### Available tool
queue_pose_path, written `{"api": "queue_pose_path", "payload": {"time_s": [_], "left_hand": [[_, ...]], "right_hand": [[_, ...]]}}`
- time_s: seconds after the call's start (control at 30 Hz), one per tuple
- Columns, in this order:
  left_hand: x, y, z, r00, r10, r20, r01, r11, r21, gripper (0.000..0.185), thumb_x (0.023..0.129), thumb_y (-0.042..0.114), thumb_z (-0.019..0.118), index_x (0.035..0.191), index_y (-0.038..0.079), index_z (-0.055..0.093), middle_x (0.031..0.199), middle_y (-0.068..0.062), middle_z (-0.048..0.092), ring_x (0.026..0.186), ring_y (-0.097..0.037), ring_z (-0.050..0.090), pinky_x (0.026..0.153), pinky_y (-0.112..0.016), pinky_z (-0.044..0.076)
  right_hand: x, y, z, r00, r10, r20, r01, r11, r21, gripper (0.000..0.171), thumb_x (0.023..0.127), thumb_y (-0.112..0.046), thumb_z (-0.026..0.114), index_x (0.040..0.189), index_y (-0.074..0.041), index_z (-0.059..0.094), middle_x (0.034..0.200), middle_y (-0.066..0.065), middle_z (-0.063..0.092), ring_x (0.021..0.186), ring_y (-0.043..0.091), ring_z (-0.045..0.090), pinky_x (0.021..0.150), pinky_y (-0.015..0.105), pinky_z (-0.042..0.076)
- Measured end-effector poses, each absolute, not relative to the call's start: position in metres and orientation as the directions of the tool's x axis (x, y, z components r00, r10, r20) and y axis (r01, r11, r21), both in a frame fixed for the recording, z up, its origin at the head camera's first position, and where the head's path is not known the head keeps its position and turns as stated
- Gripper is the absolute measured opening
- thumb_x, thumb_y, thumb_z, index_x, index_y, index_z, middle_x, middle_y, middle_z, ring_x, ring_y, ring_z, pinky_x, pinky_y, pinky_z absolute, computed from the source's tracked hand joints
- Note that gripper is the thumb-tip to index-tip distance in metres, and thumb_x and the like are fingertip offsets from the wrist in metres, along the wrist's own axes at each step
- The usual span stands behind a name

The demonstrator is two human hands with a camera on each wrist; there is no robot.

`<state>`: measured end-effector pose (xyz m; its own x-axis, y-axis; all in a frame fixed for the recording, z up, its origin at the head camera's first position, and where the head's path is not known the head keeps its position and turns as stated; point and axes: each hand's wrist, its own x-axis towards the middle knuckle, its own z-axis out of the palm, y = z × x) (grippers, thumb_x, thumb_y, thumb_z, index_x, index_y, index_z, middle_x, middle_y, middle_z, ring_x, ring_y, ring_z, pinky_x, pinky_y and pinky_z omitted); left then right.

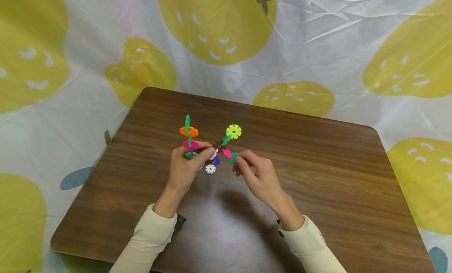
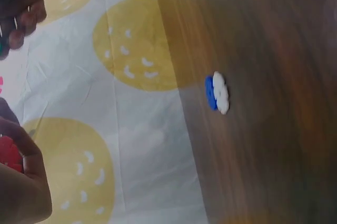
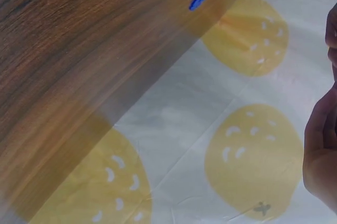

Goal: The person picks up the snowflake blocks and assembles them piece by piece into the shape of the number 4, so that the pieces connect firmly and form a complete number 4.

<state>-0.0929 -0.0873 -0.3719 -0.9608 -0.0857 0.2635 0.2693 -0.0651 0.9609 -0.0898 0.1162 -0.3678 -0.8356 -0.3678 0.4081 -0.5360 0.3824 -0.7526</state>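
Both hands hold a build of slotted plastic snowflake discs above the table. My left hand (image 1: 181,169) grips its middle between thumb and fingers. Left of that thumb rises a stack with an orange disc (image 1: 189,131), a magenta disc (image 1: 190,144) and green ones. On the other side, a yellow disc (image 1: 234,131) tops a branch. My right hand (image 1: 260,178) pinches a green disc (image 1: 233,158) beside a pink disc (image 1: 226,152). Low by the left thumb show a white disc (image 1: 210,169) and a blue disc (image 1: 217,160). The fingers hide part of the middle.
The brown wooden table (image 1: 335,179) has a far edge close to a white cloth (image 1: 339,45) printed with yellow fruit shapes. A small dark object (image 1: 180,222) shows beside the left cuff. Shadows of the hands fall on the tabletop.
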Motion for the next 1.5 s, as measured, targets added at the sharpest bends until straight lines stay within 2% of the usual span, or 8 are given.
{"api": "queue_pose_path", "payload": {"time_s": [0.13,0.37,0.43,0.6,0.77,0.97,1.2,1.5], "left_hand": [[-0.091,-0.095,-0.354,-0.974,0.003,0.227,0.227,0.026,0.973,0.014,0.079,0.013,0.071,0.09,0.005,0.07,0.083,-0.005,0.068,0.06,-0.023,0.056,0.052,-0.027,0.051],[-0.096,-0.105,-0.326,-0.964,0.189,0.186,0.219,0.168,0.961,0.015,0.079,0.014,0.071,0.091,0.006,0.07,0.084,-0.008,0.069,0.068,-0.016,0.061,0.063,-0.028,0.055],[-0.098,-0.107,-0.321,-0.962,0.223,0.16,0.205,0.193,0.96,0.015,0.079,0.015,0.072,0.091,0.008,0.07,0.083,-0.006,0.069,0.069,-0.019,0.062,0.064,-0.031,0.055],[-0.102,-0.109,-0.31,-0.952,0.289,0.102,0.169,0.218,0.961,0.013,0.079,0.017,0.071,0.091,0.01,0.068,0.082,-0.005,0.067,0.07,-0.029,0.064,0.065,-0.037,0.057],[-0.103,-0.109,-0.298,-0.946,0.308,0.103,0.206,0.326,0.923,0.011,0.08,0.021,0.07,0.086,0.014,0.066,0.076,-0.002,0.063,0.065,-0.018,0.057,0.059,-0.027,0.051],[-0.103,-0.111,-0.287,-0.934,0.34,0.107,0.234,0.359,0.903,0.018,0.079,0.023,0.071,0.094,0.014,0.066,0.084,-0.001,0.066,0.067,-0.013,0.058,0.062,-0.028,0.053],[-0.102,-0.11,-0.28,-0.931,0.35,0.106,0.24,0.367,0.899,0.022,0.08,0.022,0.071,0.099,0.013,0.065,0.086,0.001,0.066,0.07,-0.014,0.059,0.064,-0.029,0.053],[-0.101,-0.113,-0.277,-0.925,0.359,0.125,0.254,0.34,0.905,0.033,0.077,0.027,0.073,0.108,0.025,0.06,0.099,0.001,0.065,0.079,-0.011,0.061,0.069,-0.03,0.054]], "right_hand": [[-0.089,0.118,-0.369,-0.833,-0.409,0.374,-0.531,0.397,-0.749,0.011,0.092,-0.028,0.053,0.087,-0.023,0.061,0.069,-0.008,0.062,0.061,0.004,0.06,0.052,0.019,0.049],[-0.089,0.117,-0.373,-0.834,-0.45,0.319,-0.509,0.405,-0.76,0.01,0.09,-0.03,0.056,0.09,-0.023,0.063,0.068,-0.01,0.062,0.06,0.007,0.061,0.05,0.02,0.047],[-0.089,0.115,-0.374,-0.846,-0.442,0.3,-0.484,0.396,-0.78,0.009,0.09,-0.029,0.056,0.089,-0.023,0.063,0.068,-0.008,0.063,0.059,0.008,0.061,0.051,0.021,0.048],[-0.084,0.108,-0.365,-0.868,-0.407,0.284,-0.421,0.299,-0.857,0.008,0.09,-0.014,0.057,0.087,-0.012,0.064,0.068,0.006,0.065,0.057,0.016,0.062,0.055,0.027,0.054],[-0.08,0.102,-0.358,-0.885,-0.377,0.275,-0.372,0.215,-0.903,0.009,0.09,-0.007,0.056,0.087,-0.004,0.064,0.072,0.011,0.067,0.059,0.025,0.064,0.058,0.033,0.056],[-0.082,0.098,-0.362,-0.901,-0.345,0.264,-0.306,0.072,-0.949,0.014,0.091,-0.004,0.052,0.089,0.006,0.061,0.076,0.022,0.066,0.06,0.033,0.062,0.058,0.039,0.055],[-0.083,0.097,-0.363,-0.912,-0.321,0.257,-0.27,-0.005,-0.963,0.014,0.092,-0.003,0.051,0.089,0.006,0.061,0.077,0.028,0.065,0.059,0.035,0.062,0.056,0.042,0.055],[-0.084,0.097,-0.363,-0.912,-0.292,0.288,-0.29,-0.037,-0.956,0.014,0.092,-0.002,0.05,0.091,0.005,0.062,0.076,0.026,0.065,0.058,0.033,0.062,0.055,0.041,0.054]]}}
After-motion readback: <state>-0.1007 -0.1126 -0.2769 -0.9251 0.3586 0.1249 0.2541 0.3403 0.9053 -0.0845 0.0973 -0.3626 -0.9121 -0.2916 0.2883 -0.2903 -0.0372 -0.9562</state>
